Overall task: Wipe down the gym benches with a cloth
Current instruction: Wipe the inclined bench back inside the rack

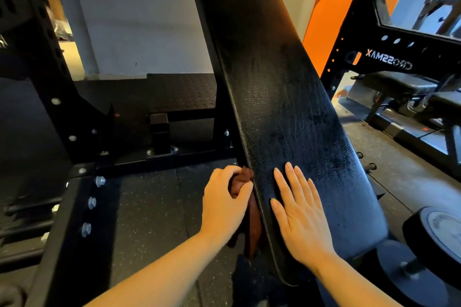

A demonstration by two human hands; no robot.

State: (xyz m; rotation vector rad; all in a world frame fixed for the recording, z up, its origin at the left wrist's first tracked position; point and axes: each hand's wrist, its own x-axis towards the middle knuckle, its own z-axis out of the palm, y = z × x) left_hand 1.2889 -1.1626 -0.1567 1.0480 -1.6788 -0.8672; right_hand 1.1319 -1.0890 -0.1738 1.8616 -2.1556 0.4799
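- Black cracked vinyl covers the inclined bench pad, whose long axis runs up and away from the person.
- Left hand grips a bunched brown cloth against the pad's left edge, near its lower end.
- Right hand lies flat with fingers straight on the pad face, just beside the cloth, probably steadying the pad.

A black padded bench is tilting up and away, its cracked surface catching light. The right hand is lying flat on its near end, while the left hand is pressing a brown cloth against its left edge.
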